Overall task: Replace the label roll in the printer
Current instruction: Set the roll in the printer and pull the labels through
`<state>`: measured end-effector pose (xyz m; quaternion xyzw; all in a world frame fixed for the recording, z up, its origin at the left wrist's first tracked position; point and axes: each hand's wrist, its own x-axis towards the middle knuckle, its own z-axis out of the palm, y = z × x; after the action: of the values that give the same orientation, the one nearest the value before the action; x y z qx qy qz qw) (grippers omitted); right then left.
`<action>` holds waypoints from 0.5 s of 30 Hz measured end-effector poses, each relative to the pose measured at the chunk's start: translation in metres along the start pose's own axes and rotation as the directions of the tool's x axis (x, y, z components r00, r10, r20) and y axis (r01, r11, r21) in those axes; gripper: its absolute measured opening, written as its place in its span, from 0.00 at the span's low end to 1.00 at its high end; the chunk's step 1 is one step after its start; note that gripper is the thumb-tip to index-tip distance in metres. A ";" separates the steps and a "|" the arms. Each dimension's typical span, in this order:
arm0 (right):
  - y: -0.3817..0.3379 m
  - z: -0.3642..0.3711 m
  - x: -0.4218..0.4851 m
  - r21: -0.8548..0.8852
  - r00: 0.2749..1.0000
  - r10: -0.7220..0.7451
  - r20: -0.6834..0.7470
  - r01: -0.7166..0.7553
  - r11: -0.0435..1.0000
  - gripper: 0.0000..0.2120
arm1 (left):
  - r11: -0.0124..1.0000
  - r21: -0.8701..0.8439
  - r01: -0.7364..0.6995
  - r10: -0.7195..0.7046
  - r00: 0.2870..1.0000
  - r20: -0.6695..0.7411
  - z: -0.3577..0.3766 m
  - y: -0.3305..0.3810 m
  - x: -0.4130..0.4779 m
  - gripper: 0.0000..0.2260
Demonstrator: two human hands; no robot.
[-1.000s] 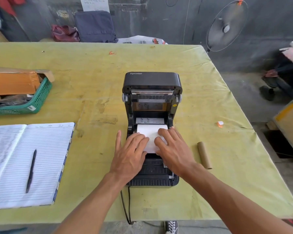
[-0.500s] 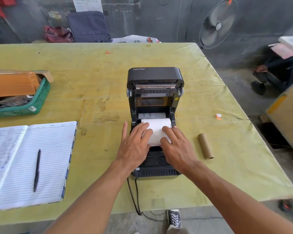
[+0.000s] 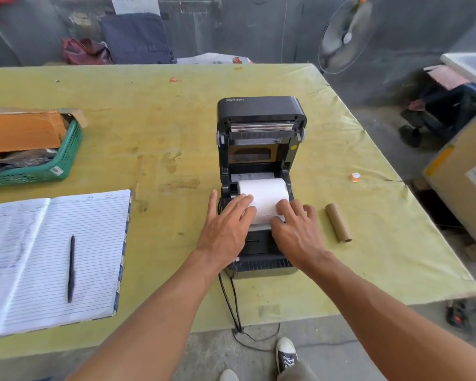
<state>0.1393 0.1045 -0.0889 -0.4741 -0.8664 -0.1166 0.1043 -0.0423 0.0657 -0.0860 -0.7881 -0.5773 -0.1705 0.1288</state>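
A black label printer (image 3: 261, 111) stands on the yellow-green table (image 3: 154, 127) with its lid swung up and back. A white label roll (image 3: 264, 192) lies in the open bay. My left hand (image 3: 227, 229) rests flat on the roll's left front, fingers spread. My right hand (image 3: 296, 232) presses the roll's right front and the paper's loose end. An empty brown cardboard core (image 3: 338, 222) lies on the table just right of the printer.
An open lined notebook (image 3: 52, 259) with a black pen (image 3: 71, 268) lies at the left. A green basket (image 3: 58, 163) with a brown parcel sits further back left. A small orange scrap (image 3: 355, 177) lies right of the printer. Black cables (image 3: 231, 303) hang over the near table edge.
Both hands have slid a little forward on the roll, so more of its white top shows. The view has shifted slightly; the printer stays put.
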 end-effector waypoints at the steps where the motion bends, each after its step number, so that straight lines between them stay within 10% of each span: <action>1: 0.002 0.001 0.001 0.015 1.000 -0.010 -0.025 0.010 1.000 0.09 | 1.000 -0.003 0.008 -0.008 1.000 -0.003 0.000 -0.001 0.003 0.18; 15: 0.006 0.011 -0.015 0.097 0.998 0.056 -0.002 -0.055 0.994 0.09 | 0.997 -0.078 0.003 -0.007 0.998 -0.058 -0.005 -0.006 0.010 0.12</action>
<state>0.1512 0.0992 -0.1033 -0.4921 -0.8574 -0.0723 0.1323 -0.0459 0.0742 -0.0777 -0.7858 -0.5682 -0.2158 0.1143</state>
